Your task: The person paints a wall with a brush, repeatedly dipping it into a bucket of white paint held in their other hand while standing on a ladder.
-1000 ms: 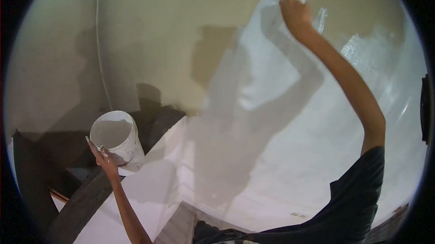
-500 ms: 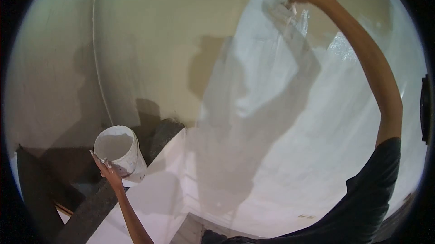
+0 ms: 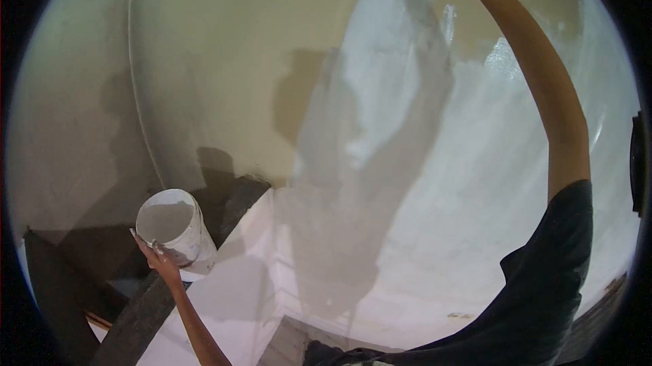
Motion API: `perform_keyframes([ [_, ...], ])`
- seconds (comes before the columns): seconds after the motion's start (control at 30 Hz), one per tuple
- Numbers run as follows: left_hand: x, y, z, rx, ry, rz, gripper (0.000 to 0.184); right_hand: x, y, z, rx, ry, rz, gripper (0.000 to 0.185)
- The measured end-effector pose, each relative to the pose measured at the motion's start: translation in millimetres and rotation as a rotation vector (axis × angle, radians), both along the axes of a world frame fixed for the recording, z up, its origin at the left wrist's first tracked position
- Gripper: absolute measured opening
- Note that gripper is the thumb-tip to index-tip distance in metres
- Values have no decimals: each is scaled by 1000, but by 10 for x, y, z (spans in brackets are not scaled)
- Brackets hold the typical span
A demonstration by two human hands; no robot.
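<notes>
A white plastic bucket (image 3: 202,247), smeared with paint, stands tilted at the dark ledge at lower left, its mouth facing me. My left hand (image 3: 157,257) grips its near side, with fingers up by the rim. Whitish smears mark the fingertips. My right arm (image 3: 543,87) stretches up across the wall, and the hand itself is past the top edge of the view. Wet white paint (image 3: 502,60) glistens on the wall beside the forearm.
White coating covers much of the wall (image 3: 475,182); beige surface (image 3: 224,60) shows to the left and at upper right. A thin cord (image 3: 132,60) runs down the left wall. A dark ledge (image 3: 139,318) slopes beside a white surface (image 3: 224,291).
My right hand has moved up and out of view, with the pale brush-like tool it held. My left hand stays on the bucket. The view has shifted slightly.
</notes>
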State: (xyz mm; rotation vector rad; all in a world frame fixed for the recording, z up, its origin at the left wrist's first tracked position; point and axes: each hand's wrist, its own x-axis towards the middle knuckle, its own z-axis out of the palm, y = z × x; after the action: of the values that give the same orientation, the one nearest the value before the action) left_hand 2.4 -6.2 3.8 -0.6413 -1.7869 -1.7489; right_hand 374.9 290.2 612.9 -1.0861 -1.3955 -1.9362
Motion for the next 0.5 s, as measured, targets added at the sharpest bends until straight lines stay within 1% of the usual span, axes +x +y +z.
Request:
perform_keyframes([
  [0.07, -20, 6, -12, -7, 20, 9, 54, 261, 281, -163, 160, -167, -26, 15],
  [0.17, -120, 7, -102, -3, 54, -1, 54, 349, 626, -570, -152, 103, -21, 14],
  [0.23, -112, 20, -92, 6, 38, -11, 53, 386, 217, -1105, -265, -20, 74, 12],
  [0.27, -98, 20, -106, -1, 22, -16, 53, 416, 133, -1342, -256, -64, 102, 7],
  [0.3, -102, -3, -109, -13, 10, -23, 53, 457, 104, -1607, -252, -103, 130, 8],
  [0.37, -99, -12, -130, -7, -11, -44, 52, 531, 0, -2046, -298, -146, 65, 8],
  [0.43, -97, 17, -124, 31, -24, -70, 51, 641, -67, -2378, -404, -179, 93, 7],
  [0.5, -132, 22, -151, -2, -18, -54, 51, 678, -144, -2682, -509, -115, 31, 6],
])
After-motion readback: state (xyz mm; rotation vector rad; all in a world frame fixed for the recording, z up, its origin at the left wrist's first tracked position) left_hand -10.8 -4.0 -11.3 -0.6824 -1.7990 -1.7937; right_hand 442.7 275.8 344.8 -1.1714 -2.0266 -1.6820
